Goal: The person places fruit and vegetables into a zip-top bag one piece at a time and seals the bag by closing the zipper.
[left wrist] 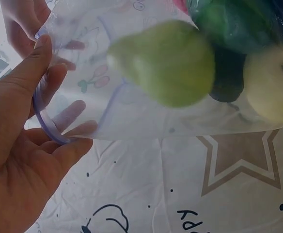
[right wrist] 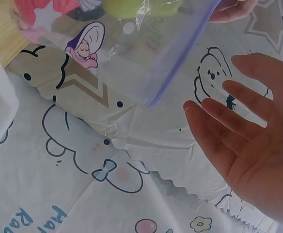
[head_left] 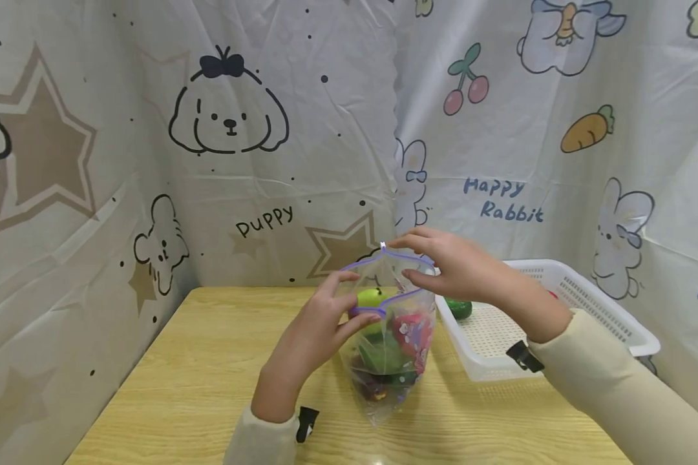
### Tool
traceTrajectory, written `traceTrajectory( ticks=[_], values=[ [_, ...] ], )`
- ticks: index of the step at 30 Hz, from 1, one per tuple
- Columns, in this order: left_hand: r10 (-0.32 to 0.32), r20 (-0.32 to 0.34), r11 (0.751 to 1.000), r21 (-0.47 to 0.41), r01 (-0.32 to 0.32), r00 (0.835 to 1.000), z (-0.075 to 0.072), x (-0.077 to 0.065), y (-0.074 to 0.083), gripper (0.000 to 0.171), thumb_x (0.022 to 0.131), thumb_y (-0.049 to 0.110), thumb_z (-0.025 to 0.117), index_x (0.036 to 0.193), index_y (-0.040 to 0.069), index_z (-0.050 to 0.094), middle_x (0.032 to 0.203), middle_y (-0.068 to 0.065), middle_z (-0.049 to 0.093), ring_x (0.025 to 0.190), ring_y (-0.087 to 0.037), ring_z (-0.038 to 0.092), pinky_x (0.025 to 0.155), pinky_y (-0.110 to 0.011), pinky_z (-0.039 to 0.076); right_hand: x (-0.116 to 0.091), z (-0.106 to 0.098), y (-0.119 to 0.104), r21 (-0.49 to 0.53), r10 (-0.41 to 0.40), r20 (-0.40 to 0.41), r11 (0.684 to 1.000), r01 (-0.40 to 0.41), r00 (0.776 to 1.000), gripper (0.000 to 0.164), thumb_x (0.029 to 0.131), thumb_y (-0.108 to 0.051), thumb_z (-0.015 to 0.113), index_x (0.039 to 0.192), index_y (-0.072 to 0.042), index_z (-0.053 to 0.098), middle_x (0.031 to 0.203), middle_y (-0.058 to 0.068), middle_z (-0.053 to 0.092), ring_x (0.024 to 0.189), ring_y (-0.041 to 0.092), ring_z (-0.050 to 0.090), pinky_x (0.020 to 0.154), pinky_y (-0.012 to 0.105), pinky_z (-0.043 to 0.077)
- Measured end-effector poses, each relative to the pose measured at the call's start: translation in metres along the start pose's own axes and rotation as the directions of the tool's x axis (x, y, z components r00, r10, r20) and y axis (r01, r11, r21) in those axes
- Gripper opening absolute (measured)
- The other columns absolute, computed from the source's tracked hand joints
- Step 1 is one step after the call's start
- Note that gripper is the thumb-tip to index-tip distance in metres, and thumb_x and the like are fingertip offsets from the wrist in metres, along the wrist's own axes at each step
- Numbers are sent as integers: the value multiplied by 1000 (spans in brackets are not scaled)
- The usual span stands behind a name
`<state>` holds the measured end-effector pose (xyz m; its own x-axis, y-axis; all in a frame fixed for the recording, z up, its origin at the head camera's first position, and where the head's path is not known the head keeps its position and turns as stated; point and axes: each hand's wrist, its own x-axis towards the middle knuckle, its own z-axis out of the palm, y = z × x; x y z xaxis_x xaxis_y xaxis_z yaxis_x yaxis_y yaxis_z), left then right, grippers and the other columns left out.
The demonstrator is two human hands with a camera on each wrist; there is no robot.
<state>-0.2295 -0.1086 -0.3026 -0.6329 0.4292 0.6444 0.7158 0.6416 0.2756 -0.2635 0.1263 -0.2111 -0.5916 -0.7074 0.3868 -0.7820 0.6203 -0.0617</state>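
Left hand (head_left: 320, 320) holding filmy bag (right wrist: 136, 70), right hand (head_left: 468, 266) beside.

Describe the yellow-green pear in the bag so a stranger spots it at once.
At the wooden table, find the clear, purple-rimmed bag left of the white basket in the head view. Inside it, nearest the open mouth, is the yellow-green pear. Its narrow, tapering end, pointing toward that mouth, sets it apart from the rounder pale fruit farther down.

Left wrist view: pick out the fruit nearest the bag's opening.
The green pear, tapering toward the left hand; the round pale fruit lies deeper in the bag.
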Motion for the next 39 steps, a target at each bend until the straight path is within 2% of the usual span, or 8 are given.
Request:
traceTrajectory(
  ticks=[8,18,20,23,26,32,35,39],
  values=[
    [-29,-3,999,20,29,1000,-2,-1,-2,28,82,37,66,67,15,56,127,-14,53,78,-16,62,67,-30,54,-9,-1,8,-18,32,7,999,-32,999,32,87,-22,62,118,-14,60,116,4,63,94,18,61,76,41,57],
    [-58,-3,998,36,58,998,-4,-1,-3,28,83,39,65,68,17,55,135,-14,50,95,-23,63,70,-33,56,-20,6,29,-41,88,-18,995,-89,996,30,86,-21,63,115,-14,61,114,5,64,95,21,62,77,43,57],
    [-71,-10,996,45,71,997,-5,-1,-3,28,83,41,64,70,17,56,140,-14,47,108,-28,59,78,-36,57,-21,9,39,-47,119,-11,992,-120,993,29,86,-20,62,114,-13,62,114,8,65,95,24,62,78,46,57],
    [-98,-11,994,55,98,995,-4,-1,-4,28,83,44,63,75,18,56,146,-13,41,126,-31,46,91,-42,53,-23,17,57,-60,175,27,983,-174,984,27,86,-19,63,112,-10,62,113,12,65,93,27,63,78,48,56],
    [-123,-1,991,59,123,992,-2,-1,-3,31,83,48,61,80,17,57,149,-15,37,134,-34,35,97,-48,47,-27,28,76,-83,219,78,974,-213,973,26,85,-18,64,108,-8,64,107,14,67,89,28,63,76,48,56],
    [-231,50,972,67,227,972,0,-3,1,45,84,56,54,100,15,61,151,-17,33,128,-36,42,93,-48,51,-32,47,108,-64,213,192,977,-204,958,26,82,-12,63,106,-1,65,101,19,68,85,29,61,75,49,55],
    [-284,75,958,67,280,956,0,-4,5,56,84,60,51,113,13,60,153,-17,28,126,-36,45,92,-48,51,-31,53,119,-44,212,241,977,-208,947,27,82,-9,61,107,1,64,103,21,68,92,34,61,81,51,54],
    [-309,75,951,35,307,948,0,-3,9,59,83,60,52,118,13,60,154,-20,25,127,-38,43,95,-50,48,-29,60,132,-15,195,306,980,-200,932,29,80,-2,57,108,3,64,107,24,67,100,40,60,86,55,52]
  ],
)
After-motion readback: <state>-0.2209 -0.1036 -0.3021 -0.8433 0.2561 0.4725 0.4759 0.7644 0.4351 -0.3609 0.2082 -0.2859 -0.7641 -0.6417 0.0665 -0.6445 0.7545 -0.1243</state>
